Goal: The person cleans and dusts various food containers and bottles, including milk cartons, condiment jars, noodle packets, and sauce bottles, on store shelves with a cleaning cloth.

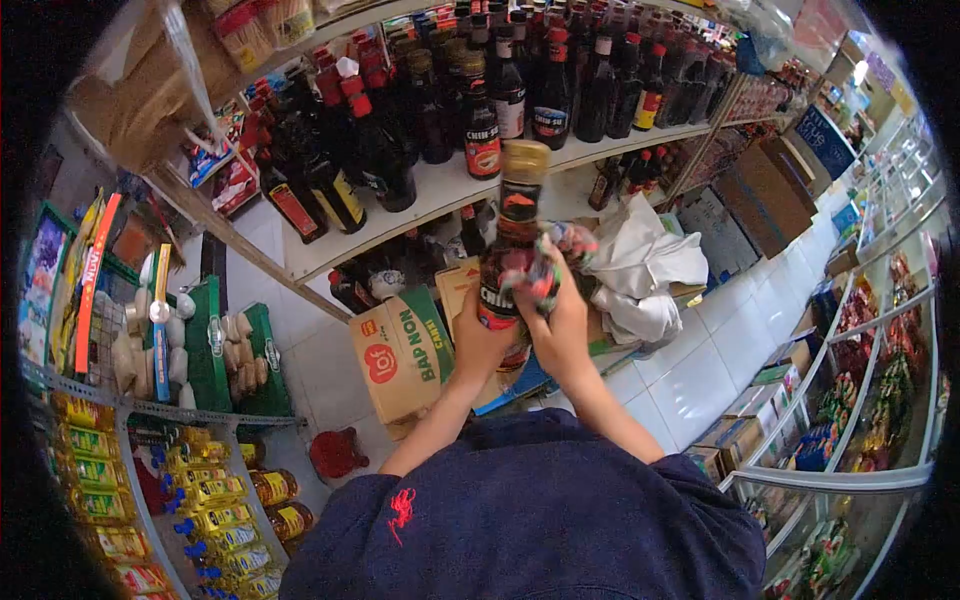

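A dark glass bottle [516, 215] with a gold cap and a Chin-Su label stands upright in front of my chest. My left hand [484, 335] is wrapped round its lower part. My right hand [560, 325] is closed on a crumpled, multicoloured cloth [545, 275], which lies against the bottle's right side and is partly blurred. Beyond them, rows of dark sauce bottles [482, 135] stand on a white shelf [430, 212].
Below the shelf sit a cardboard box [402, 345] and a white plastic bag [645, 255]. Oil bottles [225, 520] fill racks at the lower left. A glass display case [840, 478] runs along the right. A red stool [338, 453] is on the floor.
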{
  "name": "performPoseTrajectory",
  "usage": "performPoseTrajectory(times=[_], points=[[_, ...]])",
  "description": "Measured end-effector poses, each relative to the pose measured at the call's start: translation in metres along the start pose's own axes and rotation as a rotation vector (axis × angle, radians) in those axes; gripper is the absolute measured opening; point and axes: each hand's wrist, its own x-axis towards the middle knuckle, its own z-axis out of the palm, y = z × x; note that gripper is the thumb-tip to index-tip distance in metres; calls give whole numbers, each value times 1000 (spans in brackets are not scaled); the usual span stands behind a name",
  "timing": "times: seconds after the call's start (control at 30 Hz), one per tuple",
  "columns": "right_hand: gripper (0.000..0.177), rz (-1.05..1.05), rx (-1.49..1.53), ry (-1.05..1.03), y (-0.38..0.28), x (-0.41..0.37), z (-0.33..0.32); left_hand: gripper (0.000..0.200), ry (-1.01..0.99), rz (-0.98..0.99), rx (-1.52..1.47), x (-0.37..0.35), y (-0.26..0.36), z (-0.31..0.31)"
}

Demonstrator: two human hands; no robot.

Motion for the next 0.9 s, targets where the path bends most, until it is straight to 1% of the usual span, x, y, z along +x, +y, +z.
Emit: performPoseTrajectory(times=[0.03,0.07,0.1,0.13,0.17,0.2,0.23,0.3,0.33,0.37,0.43,0.47,0.53,0.57,0.63,0.67,0.73,0.77,0.83,0.87,0.9], points=[[56,3,-2,3,8,-8,2,62,1,-6,-63,1,1,-3],[50,123,183,-88,26,-20,8,59,17,-6,-128,2,-2,-4],[44,240,369,-180,37,-29,12,59,15,-7,-127,3,-1,-5],[44,240,369,-178,45,-36,15,60,-15,-11,-220,3,3,-8],[44,380,565,-171,47,-39,17,60,-46,-14,-313,4,7,-10],[44,520,761,-162,48,-42,19,62,-77,-94,-398,2,13,-12],[44,519,762,-160,48,-44,21,62,-79,-93,-396,0,16,-13],[51,763,1082,-180,45,-44,23,66,-60,65,-453,-1,20,-11],[58,727,1200,-246,57,-49,27,70,-77,78,-443,-2,13,-12],[58,730,1196,-250,64,-52,28,70,-72,76,-446,-3,9,-13],[57,862,1319,-325,72,-59,28,75,-61,62,-403,-5,4,-17],[57,859,1316,-331,71,-59,28,75,-57,66,-405,-6,3,-17],[48,1095,1265,-313,68,-59,27,81,-49,-77,-605,-10,3,-16],[48,1093,1264,-315,71,-60,29,81,-48,-75,-606,-10,2,-18],[53,1219,1569,-349,79,-60,35,88,-118,-8,-511,-8,0,-24],[53,1217,1569,-352,79,-58,35,88,-117,-5,-510,-8,-6,-26],[52,1240,1609,-320,79,-58,34,91,-216,40,-330,-7,-21,-28],[52,1238,1609,-322,83,-61,34,91,-215,42,-329,-7,-13,-30],[54,1157,2102,-467,93,-65,37,95,-231,107,-81,-8,11,-31],[57,1233,2347,-405,82,-58,36,100,-254,141,-65,-5,11,-31],[57,1237,2345,-407,82,-59,35,100,-251,140,-66,-3,14,-32]])
